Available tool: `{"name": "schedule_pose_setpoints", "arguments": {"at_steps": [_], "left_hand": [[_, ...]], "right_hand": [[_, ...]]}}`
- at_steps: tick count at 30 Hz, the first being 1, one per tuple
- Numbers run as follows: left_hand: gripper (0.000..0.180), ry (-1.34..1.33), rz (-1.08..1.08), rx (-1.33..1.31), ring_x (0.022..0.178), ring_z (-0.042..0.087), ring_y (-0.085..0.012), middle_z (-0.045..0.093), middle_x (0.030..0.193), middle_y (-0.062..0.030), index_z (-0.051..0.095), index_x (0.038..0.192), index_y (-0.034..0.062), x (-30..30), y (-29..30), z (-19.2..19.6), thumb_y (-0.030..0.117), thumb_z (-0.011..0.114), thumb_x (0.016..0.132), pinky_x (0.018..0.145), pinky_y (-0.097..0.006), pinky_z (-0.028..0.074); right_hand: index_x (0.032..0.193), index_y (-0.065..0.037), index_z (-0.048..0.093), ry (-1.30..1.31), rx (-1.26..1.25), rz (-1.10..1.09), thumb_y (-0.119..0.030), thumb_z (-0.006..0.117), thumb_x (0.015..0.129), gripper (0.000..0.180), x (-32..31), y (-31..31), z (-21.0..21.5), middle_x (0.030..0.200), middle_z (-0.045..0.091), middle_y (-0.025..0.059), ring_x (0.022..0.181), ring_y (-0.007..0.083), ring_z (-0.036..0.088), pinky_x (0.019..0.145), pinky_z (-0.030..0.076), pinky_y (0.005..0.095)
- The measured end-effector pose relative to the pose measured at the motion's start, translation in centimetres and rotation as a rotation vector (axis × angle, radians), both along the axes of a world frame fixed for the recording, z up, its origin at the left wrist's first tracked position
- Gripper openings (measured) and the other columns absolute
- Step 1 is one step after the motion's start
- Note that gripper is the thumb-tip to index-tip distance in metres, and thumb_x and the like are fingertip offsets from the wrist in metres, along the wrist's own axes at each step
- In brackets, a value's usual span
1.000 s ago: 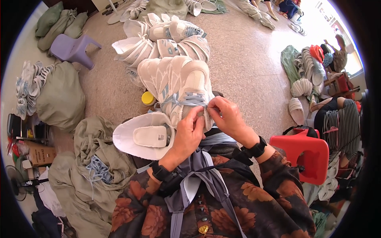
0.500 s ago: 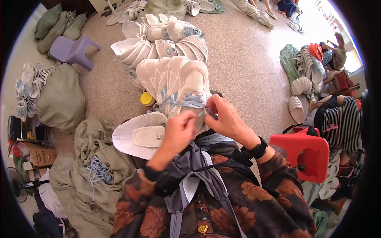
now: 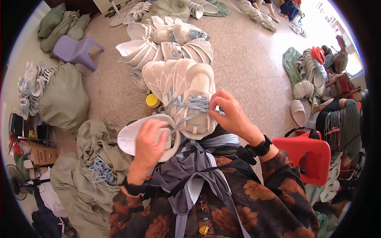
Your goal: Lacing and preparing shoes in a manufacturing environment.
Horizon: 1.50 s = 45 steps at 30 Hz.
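In front of me a white and beige sneaker upper (image 3: 197,83) with light blue shoelace (image 3: 197,102) threaded across its front lies over several similar uppers. My right hand (image 3: 234,119) is at the upper's right edge, thumb and forefinger pinched on the shoelace beside the eyelets. To the left, my left hand (image 3: 149,144) is raised, slightly blurred, its thumb and fingers apart. A slack length of the lace curves across the upper toward it. Below that hand lies another white upper (image 3: 129,137), turned so its pale inside shows; the hand partly covers it.
Stacked uppers (image 3: 139,53) continue ahead. A yellow-lidded jar (image 3: 152,100) stands left of the uppers. Loose blue laces (image 3: 102,169) lie on green cloth at the left. A red stool (image 3: 303,156) is on the right, near a person in stripes (image 3: 341,127); a purple stool (image 3: 77,49) stands far left.
My left hand has moved left and down, away from the upper, and its fingers have spread. A loop of lace now trails across the upper. My right hand stays at the right edge.
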State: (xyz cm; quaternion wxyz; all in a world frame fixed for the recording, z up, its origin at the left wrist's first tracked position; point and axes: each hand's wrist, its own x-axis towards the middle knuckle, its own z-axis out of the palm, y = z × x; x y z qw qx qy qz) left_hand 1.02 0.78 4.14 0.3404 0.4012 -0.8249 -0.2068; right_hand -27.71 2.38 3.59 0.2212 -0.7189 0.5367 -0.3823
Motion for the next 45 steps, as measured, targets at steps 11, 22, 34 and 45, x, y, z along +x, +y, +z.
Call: {"name": "schedule_pose_setpoints", "arguments": {"at_steps": [11,22,34,45], "left_hand": [[0.020,-0.198,-0.163,-0.324,0.088,0.054,-0.0278,0.054,0.091,-0.0085,0.063,0.096,0.0051,-7.4,-2.5,-1.6,0.012,0.069,0.078,0.084,-0.041,0.042],[0.010,-0.306,-0.036,-0.286,0.092,0.057,-0.0284,0.057,0.091,-0.0090,0.060,0.092,0.0058,-1.6,-2.6,0.9,0.005,0.060,0.082,0.092,-0.044,0.040],[0.020,-0.243,0.081,0.557,0.082,0.061,-0.0270,0.061,0.092,-0.0122,0.063,0.099,-0.0003,10.5,3.6,4.1,0.006,0.070,0.081,0.074,-0.036,0.049],[0.038,0.142,0.082,-0.028,0.101,0.059,-0.0357,0.060,0.105,-0.0160,0.060,0.113,0.0011,-6.9,-1.3,-3.2,0.002,0.072,0.078,0.090,-0.040,0.048]], "right_hand": [[0.089,-0.004,0.058,0.234,-0.084,0.040,-0.005,0.067,0.082,0.011,-1.1,1.1,-1.0,0.085,0.061,0.0093,0.085,0.0291,0.061,0.081,0.044,0.0405],[0.091,-0.007,0.057,0.227,-0.083,-0.064,-0.011,0.071,0.074,0.022,0.8,1.7,-0.6,0.100,0.054,0.0128,0.097,0.0338,0.053,0.088,0.041,0.0435],[0.100,-0.005,0.057,0.124,-0.023,-0.095,-0.013,0.075,0.076,0.032,0.5,1.7,-1.1,0.110,0.057,0.0140,0.107,0.0364,0.054,0.093,0.042,0.0440],[0.102,-0.002,0.065,0.248,-0.176,0.019,-0.006,0.069,0.079,0.023,2.3,1.1,1.4,0.126,0.054,0.0176,0.121,0.0391,0.050,0.101,0.040,0.0493]]}}
